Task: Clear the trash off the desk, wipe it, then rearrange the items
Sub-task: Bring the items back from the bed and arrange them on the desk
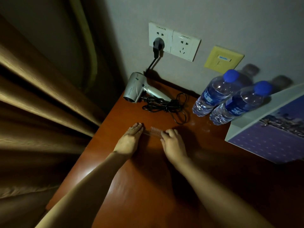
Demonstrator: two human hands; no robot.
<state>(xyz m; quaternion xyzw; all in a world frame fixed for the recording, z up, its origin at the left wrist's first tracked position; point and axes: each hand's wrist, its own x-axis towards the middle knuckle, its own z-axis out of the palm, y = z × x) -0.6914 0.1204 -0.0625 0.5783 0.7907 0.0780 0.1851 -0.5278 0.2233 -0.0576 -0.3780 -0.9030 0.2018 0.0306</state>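
Head view: the left hand [131,137] lies flat, fingers straight, touching one end of the comb [153,131] on the desk [148,186]; the right hand [172,142] curls round the other end. A careless push could send it over the near left edge. Bare wood lies toward the viewer; dryer [139,89], cord [166,106] and bottles [227,99] crowd the back.

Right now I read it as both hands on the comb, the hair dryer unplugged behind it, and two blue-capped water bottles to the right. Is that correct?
One detail is off: the hair dryer is plugged in. The head view shows its black plug seated in the wall socket. The rest holds: the left hand and right hand are at the comb, and two blue-capped water bottles stand to the right.
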